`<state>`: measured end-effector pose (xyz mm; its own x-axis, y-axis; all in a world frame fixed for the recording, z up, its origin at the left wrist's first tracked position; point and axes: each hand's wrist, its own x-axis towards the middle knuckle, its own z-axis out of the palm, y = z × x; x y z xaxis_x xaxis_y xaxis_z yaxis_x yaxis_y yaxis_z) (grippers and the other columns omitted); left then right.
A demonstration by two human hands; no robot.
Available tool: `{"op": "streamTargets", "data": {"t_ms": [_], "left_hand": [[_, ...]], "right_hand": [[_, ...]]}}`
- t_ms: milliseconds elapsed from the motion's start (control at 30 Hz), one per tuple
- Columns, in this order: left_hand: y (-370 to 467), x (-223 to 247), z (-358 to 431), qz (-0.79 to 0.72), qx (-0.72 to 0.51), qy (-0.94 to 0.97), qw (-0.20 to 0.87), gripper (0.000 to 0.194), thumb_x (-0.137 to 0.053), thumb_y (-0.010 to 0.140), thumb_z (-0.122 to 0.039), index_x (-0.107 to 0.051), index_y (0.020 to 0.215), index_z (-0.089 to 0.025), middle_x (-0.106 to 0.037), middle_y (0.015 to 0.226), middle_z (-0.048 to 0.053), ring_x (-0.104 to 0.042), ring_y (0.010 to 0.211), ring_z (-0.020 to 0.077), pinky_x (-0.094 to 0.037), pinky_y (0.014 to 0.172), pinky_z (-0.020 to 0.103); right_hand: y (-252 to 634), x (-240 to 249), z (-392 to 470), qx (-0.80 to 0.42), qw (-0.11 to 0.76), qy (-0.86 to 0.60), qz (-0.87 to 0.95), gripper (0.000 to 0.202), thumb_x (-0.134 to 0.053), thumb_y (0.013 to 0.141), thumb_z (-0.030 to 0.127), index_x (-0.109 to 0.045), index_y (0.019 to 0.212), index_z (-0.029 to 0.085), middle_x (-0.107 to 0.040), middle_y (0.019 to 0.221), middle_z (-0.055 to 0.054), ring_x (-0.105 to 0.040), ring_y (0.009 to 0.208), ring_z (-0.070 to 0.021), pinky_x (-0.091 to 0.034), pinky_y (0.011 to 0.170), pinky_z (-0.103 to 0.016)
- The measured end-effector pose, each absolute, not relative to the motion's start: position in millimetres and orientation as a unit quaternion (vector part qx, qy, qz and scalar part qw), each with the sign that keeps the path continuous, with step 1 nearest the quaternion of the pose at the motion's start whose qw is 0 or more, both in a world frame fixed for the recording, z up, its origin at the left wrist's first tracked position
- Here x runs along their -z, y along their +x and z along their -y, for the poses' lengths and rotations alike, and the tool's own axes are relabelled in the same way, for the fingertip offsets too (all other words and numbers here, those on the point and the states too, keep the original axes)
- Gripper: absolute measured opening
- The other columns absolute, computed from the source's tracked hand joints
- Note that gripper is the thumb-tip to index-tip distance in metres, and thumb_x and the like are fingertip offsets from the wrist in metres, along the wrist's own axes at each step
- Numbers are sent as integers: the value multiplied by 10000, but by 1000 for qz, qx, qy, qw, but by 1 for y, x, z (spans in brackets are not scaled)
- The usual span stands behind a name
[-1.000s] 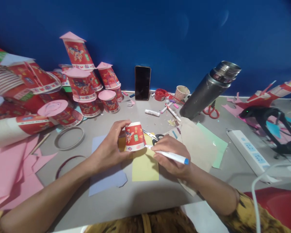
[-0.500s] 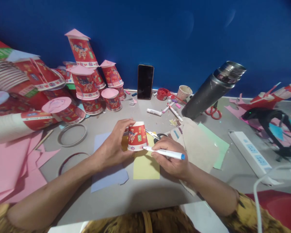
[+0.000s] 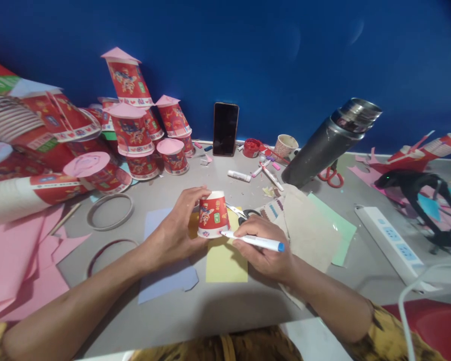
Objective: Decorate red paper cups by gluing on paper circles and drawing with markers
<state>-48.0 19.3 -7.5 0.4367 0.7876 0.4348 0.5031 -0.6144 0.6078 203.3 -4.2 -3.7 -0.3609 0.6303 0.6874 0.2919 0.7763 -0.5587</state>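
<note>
Over on the left, sheets of pink paper (image 3: pixel 11 250) lie before a cluster of red paper cups (image 3: pixel 131 130), several topped with pink paper. A grey ring (image 3: pixel 110 228) lies nearby. Then comes the left hand (image 3: pixel 173 228), its thumb and fingers curved around an upside-down red cup (image 3: pixel 213 215) held above yellow paper (image 3: pixel 226 268), with black-handled scissors (image 3: pixel 244 214) just behind. The right hand (image 3: pixel 267 260) grips a white marker (image 3: pixel 263 242) with a blue end, its tip at the cup's lower white band. Further right stand a dark flask (image 3: pixel 319 150) and, nearer, a white power strip (image 3: pixel 389 243).
</note>
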Motion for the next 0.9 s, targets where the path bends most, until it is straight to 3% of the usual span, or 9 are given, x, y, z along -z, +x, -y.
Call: {"op": "streamTargets", "data": {"t_ms": [300,600,900], "left_hand": [[-47,6,-18,-404,-357,814,214,796,-843,853,-278,-427,1531,-302,-543,1521,156,-545,1476,394,-534,1201,612],[-47,8,-18,-400,-357,819,202,727,-788,927,-332,-390,1533,-276,-501,1522,168,-545,1465,367,-535,1199,581],[-48,7,-19,-403,-352,818,209,748,-810,906,-337,-391,1525,-301,-515,1519,152,-544,1469,367,-529,1202,580]], "right_hand": [[202,3,4,-176,490,-287,805,47,-668,1014,189,-689,1018,231,-768,797,-27,-704,690,-185,-557,676,-314],[202,2,4,-178,498,-288,798,41,-674,1007,188,-686,992,224,-776,804,-29,-714,698,-176,-564,685,-307],[204,1,4,-168,501,-292,797,41,-668,1014,198,-694,1022,229,-797,830,-36,-738,717,-187,-599,705,-338]]}}
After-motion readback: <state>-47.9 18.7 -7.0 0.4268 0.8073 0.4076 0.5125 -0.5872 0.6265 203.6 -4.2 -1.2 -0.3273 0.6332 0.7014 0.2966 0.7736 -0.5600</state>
